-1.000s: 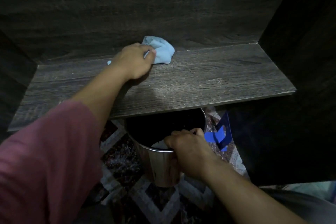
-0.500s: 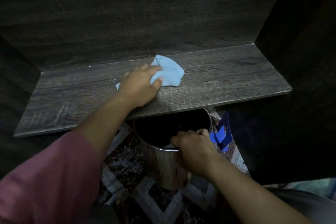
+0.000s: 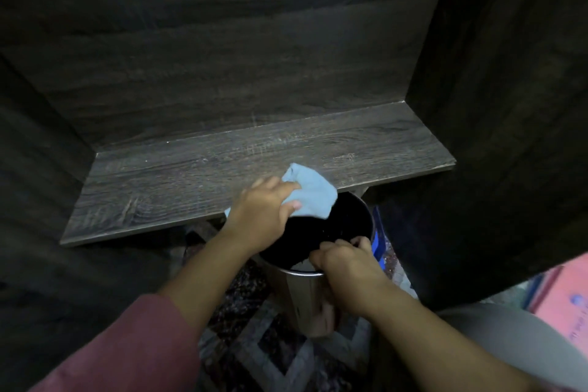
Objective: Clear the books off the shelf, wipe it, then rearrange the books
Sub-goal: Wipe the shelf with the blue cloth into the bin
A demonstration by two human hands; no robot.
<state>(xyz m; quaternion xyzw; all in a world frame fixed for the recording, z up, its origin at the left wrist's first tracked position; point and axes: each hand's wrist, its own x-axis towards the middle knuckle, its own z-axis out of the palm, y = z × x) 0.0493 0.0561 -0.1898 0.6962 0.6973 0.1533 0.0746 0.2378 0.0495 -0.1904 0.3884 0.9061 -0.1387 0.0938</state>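
The cabinet walls enclose the shelf at the back and on both sides; only the front is open. The shelf board shows bare wood grain and no books are in view, so the wiping step is judged to be in progress. A metal bin stands on a patterned rug below the front edge, right of centre, with its mouth partly under the board's lip.

The right hand curls its fingers over the near rim of the bin and grips it. The left hand holds the blue cloth bunched between fingers and thumb at the front edge. Part of the cloth overhangs the bin mouth.

Hazards:
- A loosened left-hand hold is likely to drop the cloth into the bin.
- A stroke that crosses the edge beside the bin mouth is likely to put dust on the rug.
- The bin is tall and narrow, so a sideways pull at its rim could tip it.

Clearance: the left half and the right end of the board are open for strokes. The back panel and side walls stop each stroke, and the corners may hold dust. A blue object sits just beside the bin on its right, leaving little room to shift it that way.
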